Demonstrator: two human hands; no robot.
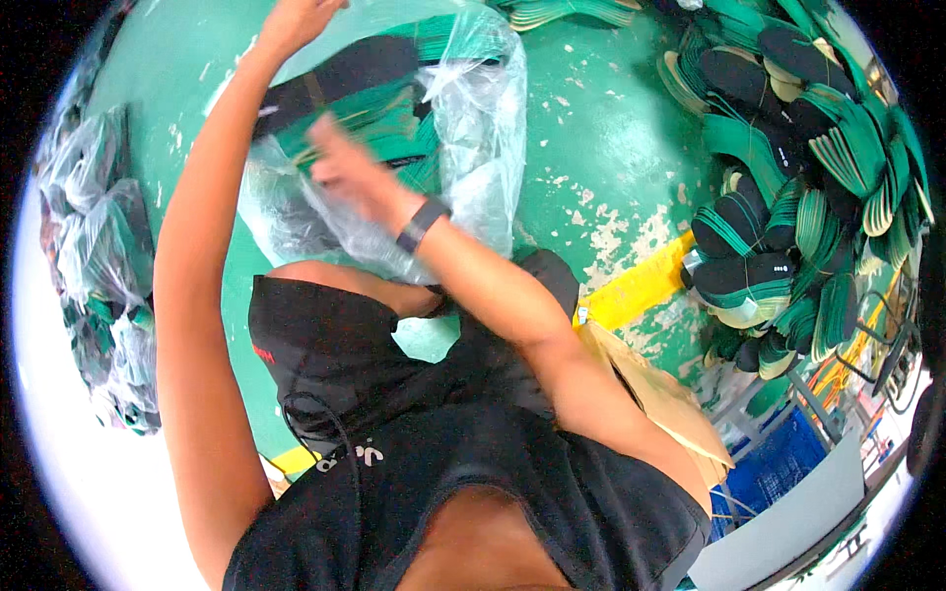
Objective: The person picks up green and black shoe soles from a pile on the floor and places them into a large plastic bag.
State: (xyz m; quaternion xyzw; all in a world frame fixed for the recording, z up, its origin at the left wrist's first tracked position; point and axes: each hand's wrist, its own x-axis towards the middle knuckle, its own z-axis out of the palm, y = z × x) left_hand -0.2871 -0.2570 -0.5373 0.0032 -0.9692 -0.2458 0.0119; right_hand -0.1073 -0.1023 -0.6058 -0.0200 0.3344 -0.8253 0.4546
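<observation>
black and green insole-like pieces [340, 74], stacked in layers, are seen inside a clear plastic bag [485, 128] on the green floor [591, 108], in front of the person's knees. the step in hand is judged to be the handling of these pieces within the bag. the left hand [304, 22] is placed at the bag's far edge and is partly cut off by the frame; whether film is gripped by it cannot be told. the right hand [357, 175] is held over the near part of the stack, its fingers blurred, so its grip cannot be told either. by judgement, the next move calls for the thin film to be kept clear of the right hand's fingers and the layers to be kept aligned.
</observation>
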